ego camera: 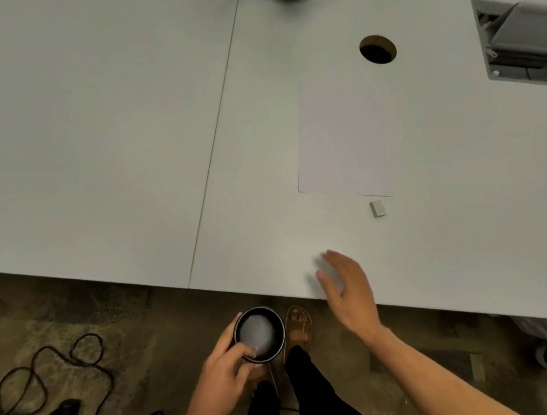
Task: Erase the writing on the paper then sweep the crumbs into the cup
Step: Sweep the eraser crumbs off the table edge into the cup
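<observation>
Bare forearms, black trousers [309, 396], seemingly brown sandals [299, 324].

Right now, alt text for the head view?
A left hand holds a dark cup just below the white table's edge while the open right hand sweeps toward it. Farther back lie the paper and an eraser.

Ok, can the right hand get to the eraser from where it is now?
Probably yes. The right hand is open over the table edge, and only bare tabletop shows between it and the eraser just below the paper.
</observation>
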`<state>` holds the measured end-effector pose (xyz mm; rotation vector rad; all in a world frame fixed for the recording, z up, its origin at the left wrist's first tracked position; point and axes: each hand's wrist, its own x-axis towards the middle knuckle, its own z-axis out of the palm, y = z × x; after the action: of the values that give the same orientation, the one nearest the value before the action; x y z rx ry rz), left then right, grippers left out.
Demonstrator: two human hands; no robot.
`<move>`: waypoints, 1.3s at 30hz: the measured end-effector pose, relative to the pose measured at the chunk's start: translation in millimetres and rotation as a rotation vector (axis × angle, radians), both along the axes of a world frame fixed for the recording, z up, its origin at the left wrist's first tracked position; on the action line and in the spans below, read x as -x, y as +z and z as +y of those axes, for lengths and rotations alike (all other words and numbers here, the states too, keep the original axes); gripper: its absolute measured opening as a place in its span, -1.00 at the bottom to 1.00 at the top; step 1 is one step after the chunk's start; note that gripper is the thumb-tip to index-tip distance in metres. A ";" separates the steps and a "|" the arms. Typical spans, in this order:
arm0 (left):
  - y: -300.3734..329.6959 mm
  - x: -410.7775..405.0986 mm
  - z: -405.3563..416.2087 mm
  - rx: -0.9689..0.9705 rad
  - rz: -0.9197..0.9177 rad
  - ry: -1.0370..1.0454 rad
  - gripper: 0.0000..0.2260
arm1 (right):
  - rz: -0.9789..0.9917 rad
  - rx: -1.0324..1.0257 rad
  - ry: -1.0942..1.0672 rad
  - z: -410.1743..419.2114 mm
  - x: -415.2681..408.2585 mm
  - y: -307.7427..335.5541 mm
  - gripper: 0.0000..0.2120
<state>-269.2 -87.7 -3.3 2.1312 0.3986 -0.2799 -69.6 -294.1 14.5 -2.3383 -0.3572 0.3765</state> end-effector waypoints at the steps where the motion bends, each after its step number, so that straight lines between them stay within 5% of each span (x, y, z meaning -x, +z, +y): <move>1: 3.9 0.1 0.0 -0.005 -0.013 0.000 -0.60 | 0.001 -0.005 -0.077 -1.5 -13.3 3.1 -0.59; 10: 45.9 -39.2 -8.4 -0.015 -0.154 0.063 -0.66 | -0.012 0.013 -0.541 -20.5 -138.8 27.4 -0.64; 21: 89.6 -84.3 8.5 -0.077 -0.264 0.097 -0.52 | 0.148 0.250 -0.465 -19.8 -206.6 19.0 -0.35; 30: 94.7 -162.7 31.5 -0.105 -0.244 0.254 -0.76 | 0.168 0.381 -0.454 -1.4 -213.1 21.2 -0.29; 39: 90.6 -216.9 80.5 -0.105 -0.290 0.216 -0.77 | 0.314 0.196 -0.563 21.9 -218.1 22.2 -0.62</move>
<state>-52.3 -7.1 87.3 2.1675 0.4755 0.1757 148.5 -272.2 36.7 -2.3904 0.5002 0.5018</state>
